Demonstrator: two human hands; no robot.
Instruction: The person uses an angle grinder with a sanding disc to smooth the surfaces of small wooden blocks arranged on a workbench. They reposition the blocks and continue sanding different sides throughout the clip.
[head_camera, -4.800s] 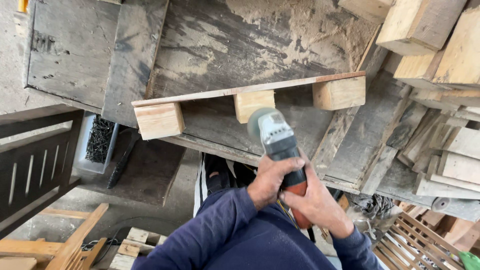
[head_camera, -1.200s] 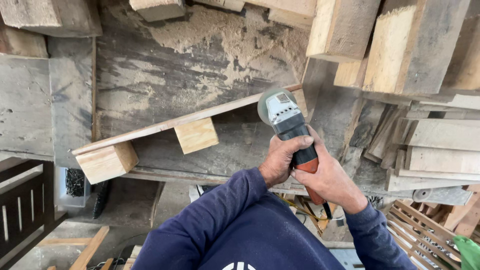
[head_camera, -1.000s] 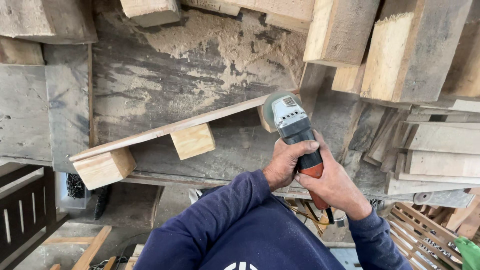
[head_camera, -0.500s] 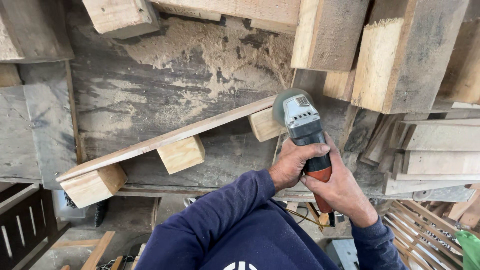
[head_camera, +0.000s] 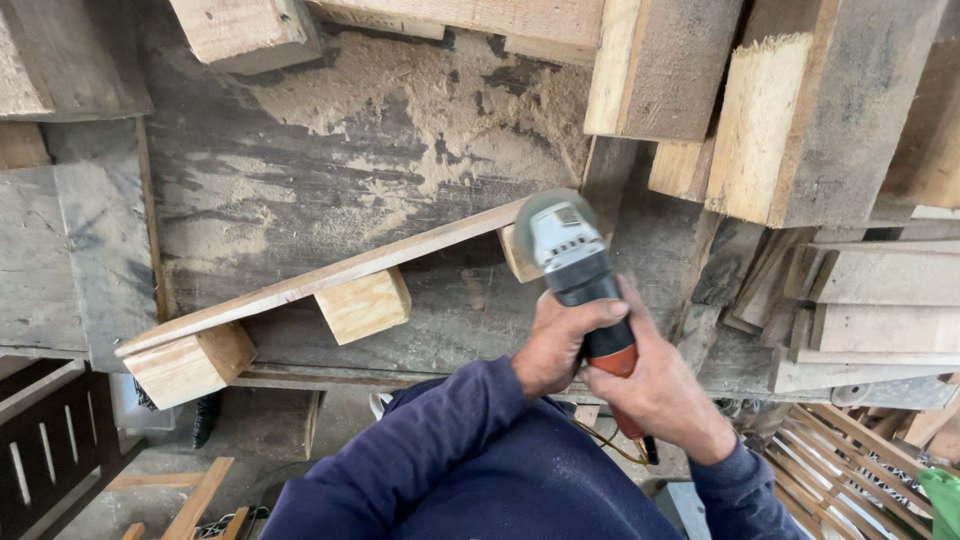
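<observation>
Both hands are on the angle grinder (head_camera: 575, 270): the left hand (head_camera: 562, 342) wraps tight around its dark body, the right hand (head_camera: 655, 385) clamps the orange rear grip just behind. The grinder's head sits against the right end of a thin plank (head_camera: 330, 275) with three wooden blocks (head_camera: 363, 305) fixed under it, lying tilted on the sawdust-strewn workbench (head_camera: 330, 170). Stacked timber offcuts (head_camera: 800, 120) crowd the right side.

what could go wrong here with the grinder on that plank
The plank shows no clamp, so the angle grinder might kick or shift it. The left hand and right hand sit close behind the disc. Sawdust coats the bench, and the cord trails near the body.
</observation>
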